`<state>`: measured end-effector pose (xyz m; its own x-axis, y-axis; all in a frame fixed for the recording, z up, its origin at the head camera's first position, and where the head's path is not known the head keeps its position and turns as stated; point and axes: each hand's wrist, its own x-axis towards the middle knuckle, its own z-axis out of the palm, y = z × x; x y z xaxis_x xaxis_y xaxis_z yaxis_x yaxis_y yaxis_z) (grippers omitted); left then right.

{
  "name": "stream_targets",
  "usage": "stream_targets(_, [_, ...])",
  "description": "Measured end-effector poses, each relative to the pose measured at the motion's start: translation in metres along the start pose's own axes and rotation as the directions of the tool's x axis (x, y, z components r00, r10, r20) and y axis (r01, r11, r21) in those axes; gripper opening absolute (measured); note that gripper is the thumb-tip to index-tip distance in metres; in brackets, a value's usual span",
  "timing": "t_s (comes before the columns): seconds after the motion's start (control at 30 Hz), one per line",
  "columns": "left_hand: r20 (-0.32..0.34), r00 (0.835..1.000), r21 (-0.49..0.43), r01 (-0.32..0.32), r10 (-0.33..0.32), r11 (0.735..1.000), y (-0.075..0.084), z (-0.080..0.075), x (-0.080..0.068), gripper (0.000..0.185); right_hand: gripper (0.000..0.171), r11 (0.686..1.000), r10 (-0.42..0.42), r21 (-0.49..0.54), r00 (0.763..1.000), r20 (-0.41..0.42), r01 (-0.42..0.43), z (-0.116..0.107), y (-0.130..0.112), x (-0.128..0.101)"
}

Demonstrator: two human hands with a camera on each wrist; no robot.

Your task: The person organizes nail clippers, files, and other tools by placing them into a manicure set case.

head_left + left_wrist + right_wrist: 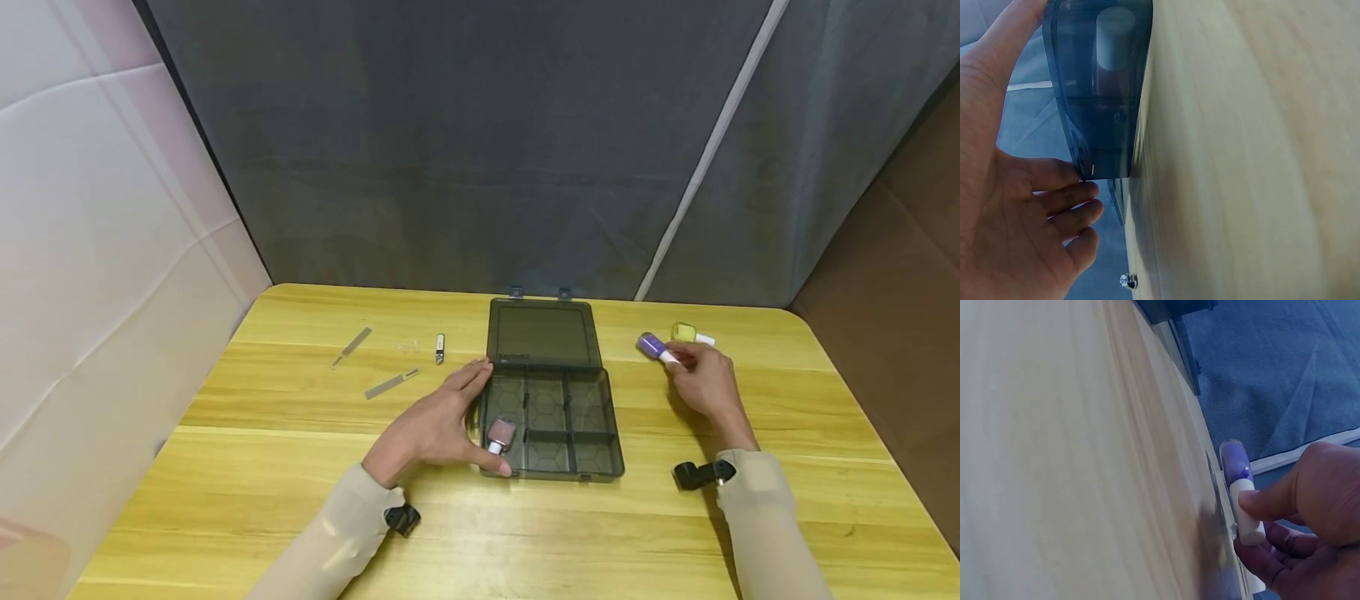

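A dark see-through organizer box [570, 457] lies open on the wooden table, its lid [543, 333] flat behind it. A pink nail polish bottle [500, 434] lies in the box's front left compartment. My left hand [442, 421] rests against the box's left wall [1094, 94] with straight fingers. To the right, my right hand [701, 379] pinches the white cap [1245, 512] of a purple nail polish bottle [651, 345] lying on the table. A yellow nail polish bottle [686, 333] lies just behind it.
Left of the box lie two metal nail files [352, 347] [392, 383] and a small nail clipper [439, 348]. A grey curtain hangs behind the table and a pale sheet stands at the left. The table's [480, 533] front is bare wood.
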<state>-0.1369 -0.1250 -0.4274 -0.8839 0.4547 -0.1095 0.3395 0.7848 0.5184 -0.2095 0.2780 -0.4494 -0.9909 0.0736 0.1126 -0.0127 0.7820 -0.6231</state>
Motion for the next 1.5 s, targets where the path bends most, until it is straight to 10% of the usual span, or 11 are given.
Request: stream_targets(1.5, [0.005,1.000,0.009,0.005,-0.005,1.000,0.000,0.000,-0.001,0.146,0.030,0.980,-0.167,0.109,0.986,-0.023,0.169,0.014,-0.054,-0.010])
